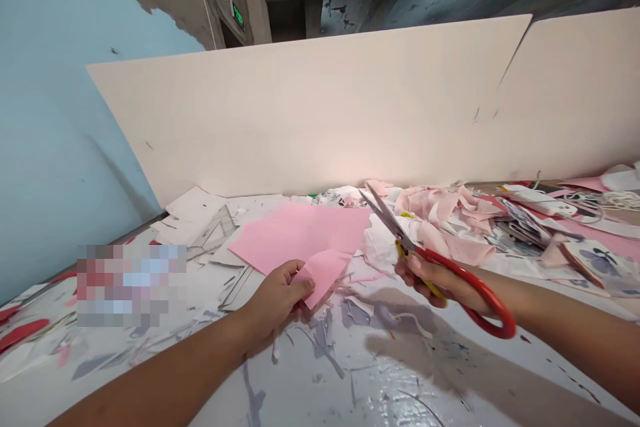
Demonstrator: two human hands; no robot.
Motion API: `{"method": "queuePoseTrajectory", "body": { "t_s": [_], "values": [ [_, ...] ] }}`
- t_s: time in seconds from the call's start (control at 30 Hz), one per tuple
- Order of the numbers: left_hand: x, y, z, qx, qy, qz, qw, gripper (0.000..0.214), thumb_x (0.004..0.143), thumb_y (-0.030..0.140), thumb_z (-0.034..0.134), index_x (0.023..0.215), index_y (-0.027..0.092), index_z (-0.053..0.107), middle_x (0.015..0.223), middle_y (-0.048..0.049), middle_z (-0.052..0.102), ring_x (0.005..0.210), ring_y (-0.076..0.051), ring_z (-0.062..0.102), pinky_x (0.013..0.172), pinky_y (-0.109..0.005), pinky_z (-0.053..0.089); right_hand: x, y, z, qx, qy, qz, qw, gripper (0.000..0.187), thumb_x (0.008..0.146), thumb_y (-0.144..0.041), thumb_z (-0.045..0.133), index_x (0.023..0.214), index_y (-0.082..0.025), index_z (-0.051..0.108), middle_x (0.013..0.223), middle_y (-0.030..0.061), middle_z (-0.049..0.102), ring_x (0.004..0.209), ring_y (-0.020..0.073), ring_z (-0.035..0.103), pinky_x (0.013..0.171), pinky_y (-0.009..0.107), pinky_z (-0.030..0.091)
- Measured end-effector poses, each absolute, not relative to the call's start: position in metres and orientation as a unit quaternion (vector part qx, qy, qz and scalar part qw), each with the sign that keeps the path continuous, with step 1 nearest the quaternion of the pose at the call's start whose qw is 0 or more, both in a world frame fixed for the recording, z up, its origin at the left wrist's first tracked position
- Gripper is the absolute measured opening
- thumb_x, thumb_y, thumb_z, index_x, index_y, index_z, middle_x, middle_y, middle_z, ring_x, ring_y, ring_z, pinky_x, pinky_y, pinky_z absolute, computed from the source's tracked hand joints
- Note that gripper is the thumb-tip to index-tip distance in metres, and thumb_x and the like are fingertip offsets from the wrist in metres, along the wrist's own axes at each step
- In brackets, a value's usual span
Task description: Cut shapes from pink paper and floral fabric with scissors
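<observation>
**Crowded at the back, scattered at the front**

From my remote view, the bench (305, 393) has a glossy white top, streaked and spattered with grey-violet marks. A pink sheet (300, 233) lies near the middle. Left of it sit a clear plastic set square (213, 230) and white paper offcuts (193, 210). Thin grey slivers (323, 340) litter the front. Pink fabric scraps (440, 207) heap up behind and to the right, with a floral fabric piece (593, 263) near the right edge and a bundle of white cord (620, 199) beyond it. Red cut shapes (23, 333) lie far left, near a pixelated patch (131, 285) I cannot read. A cream board (300, 120) stands along the back edge.
</observation>
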State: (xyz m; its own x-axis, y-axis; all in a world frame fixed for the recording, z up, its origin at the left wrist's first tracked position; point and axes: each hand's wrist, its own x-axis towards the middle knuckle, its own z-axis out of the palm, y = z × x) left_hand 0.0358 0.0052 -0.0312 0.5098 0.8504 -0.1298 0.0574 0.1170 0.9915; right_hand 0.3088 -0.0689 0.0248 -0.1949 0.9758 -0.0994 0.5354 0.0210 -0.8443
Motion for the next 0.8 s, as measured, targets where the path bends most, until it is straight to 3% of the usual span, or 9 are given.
{"method": "queuePoseTrajectory", "body": {
  "t_s": [0.13,0.27,0.5,0.8],
  "values": [
    [0.035,0.002,-0.031,0.584,0.373,0.298,0.657,0.021,0.074,0.030,0.054,0.089,0.016,0.051,0.060,-0.0019,0.058,0.047,-0.010,0.053,0.049,-0.021,0.038,0.331,-0.086,0.046,-0.636,-0.686,0.345,0.080,0.053,0.072,-0.070,0.032,0.072,-0.019,0.044,0.069,0.0016,0.045,0.052,0.0107,0.041,0.052,0.026,0.035],
    [0.037,-0.002,-0.028,0.598,0.389,0.277,0.644,0.017,0.075,0.029,0.053,0.085,0.016,0.050,0.054,-0.0011,0.058,0.046,-0.009,0.052,0.045,-0.018,0.032,0.342,-0.089,0.048,-0.702,-0.647,0.298,-0.017,0.046,0.073,-0.065,0.038,0.067,-0.019,0.037,0.059,-0.0018,0.040,0.045,0.0086,0.038,0.049,0.025,0.031],
    [0.041,-0.004,-0.025,0.605,0.395,0.268,0.637,0.016,0.075,0.030,0.053,0.080,0.015,0.052,0.056,-0.0004,0.058,0.047,-0.009,0.054,0.047,-0.018,0.036,0.328,-0.073,0.036,-0.684,-0.647,0.333,-0.058,0.054,0.071,-0.070,0.033,0.059,-0.018,0.036,0.051,-0.0019,0.041,0.039,0.0088,0.039,0.045,0.024,0.032],
    [0.039,-0.006,-0.023,0.619,0.390,0.252,0.634,0.016,0.075,0.029,0.052,0.078,0.014,0.053,0.058,-0.0010,0.060,0.048,-0.009,0.053,0.049,-0.019,0.038,0.313,-0.046,0.042,-0.649,-0.662,0.369,-0.063,0.057,0.075,-0.068,0.027,0.074,-0.016,0.050,0.056,-0.0001,0.048,0.042,0.0093,0.043,0.049,0.025,0.035]
  ]
}}
